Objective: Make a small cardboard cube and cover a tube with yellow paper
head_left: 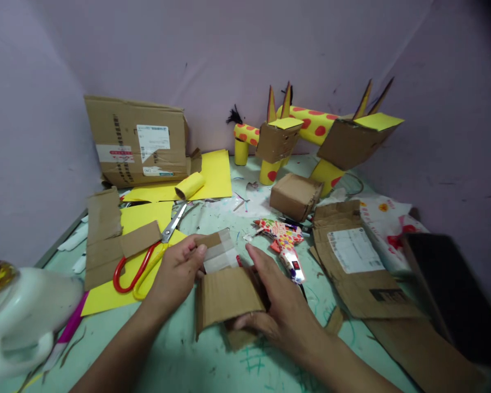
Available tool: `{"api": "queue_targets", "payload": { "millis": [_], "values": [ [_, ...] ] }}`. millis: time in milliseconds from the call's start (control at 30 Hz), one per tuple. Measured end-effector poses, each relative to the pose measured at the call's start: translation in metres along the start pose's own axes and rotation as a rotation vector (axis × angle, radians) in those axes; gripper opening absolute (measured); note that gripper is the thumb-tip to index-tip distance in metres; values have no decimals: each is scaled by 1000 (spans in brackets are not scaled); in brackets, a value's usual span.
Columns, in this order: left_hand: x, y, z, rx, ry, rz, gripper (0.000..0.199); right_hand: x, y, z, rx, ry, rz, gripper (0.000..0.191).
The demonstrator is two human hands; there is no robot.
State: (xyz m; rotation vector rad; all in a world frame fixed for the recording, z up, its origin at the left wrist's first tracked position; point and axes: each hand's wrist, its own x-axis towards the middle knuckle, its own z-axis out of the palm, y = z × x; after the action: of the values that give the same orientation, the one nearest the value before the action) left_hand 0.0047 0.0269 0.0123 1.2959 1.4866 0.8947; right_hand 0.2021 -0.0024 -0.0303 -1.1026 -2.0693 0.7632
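The folded cardboard (229, 295) is between the two hands, and both hands are on it, so I take it as the landmark. The left hand (186, 267) is at its upper left side; the thumb and fingers are pinched on a flap which carries clear tape (222, 256). The right hand (280, 300) is bent around its right side, with the thumb at the lower edge and the index finger stretched upward. The other fingers of this hand are partly hidden, so I cannot tell how firmly they press. The two hands are apart from each other, with the cardboard in the middle.

To the left of the folded cardboard, scissors (147, 267) with one red and one yellow handle lie on yellow paper (106, 299), their blades a little open. Farther to the left is a white mug (36, 300). To the right of the cardboard and slightly behind it, near the right hand, lies a flower-patterned glue gun (284, 237). Behind the glue gun is a small cardboard box (294, 194), and behind this box stand two spotted animal figures (280, 143). Farther to the right is a flattened carton (352, 278) with a white label.
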Motion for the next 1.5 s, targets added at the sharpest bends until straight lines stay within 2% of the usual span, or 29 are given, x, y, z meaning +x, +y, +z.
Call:
{"api": "queue_targets", "payload": {
  "millis": [67,233,333,400,533,633,733,900,1067,1133,1300,1500],
  "values": [
    [4,-3,5,-53,-11,-75,26,-1,-1,-1,36,8,-31,95],
    [5,-5,11,-71,-60,-87,20,-2,-2,-12,25,5,-14,73],
    [6,-5,11,-93,-83,-99,18,-2,-3,-21,-17,-93,-35,66],
    [6,-6,12,-109,-87,-112,17,-3,-4,-25,-31,-196,-78,71],
    [6,-8,14,-141,-84,-138,18,-6,-7,-30,-62,-335,-187,101],
    [7,-9,15,-162,-84,-148,19,-8,-7,-28,-116,-382,-229,105],
    [6,-10,15,-184,-88,-145,20,-9,-6,-22,-148,-366,-200,101],
    [3,-9,15,-187,-98,-116,24,-7,-7,-15,-71,-254,-167,103],
    [-5,-3,10,-122,-107,-65,23,-10,-10,-9,-4,-96,-54,80],
    [-10,0,7,-85,-129,-44,24,-11,-10,-5,-20,-70,-33,78],
    [-25,6,2,196,-223,88,33,-11,-7,2,-79,-1,9,97],
    [-28,5,5,540,-254,214,41,-4,-4,2,-88,-36,-45,100]
  ]
}}
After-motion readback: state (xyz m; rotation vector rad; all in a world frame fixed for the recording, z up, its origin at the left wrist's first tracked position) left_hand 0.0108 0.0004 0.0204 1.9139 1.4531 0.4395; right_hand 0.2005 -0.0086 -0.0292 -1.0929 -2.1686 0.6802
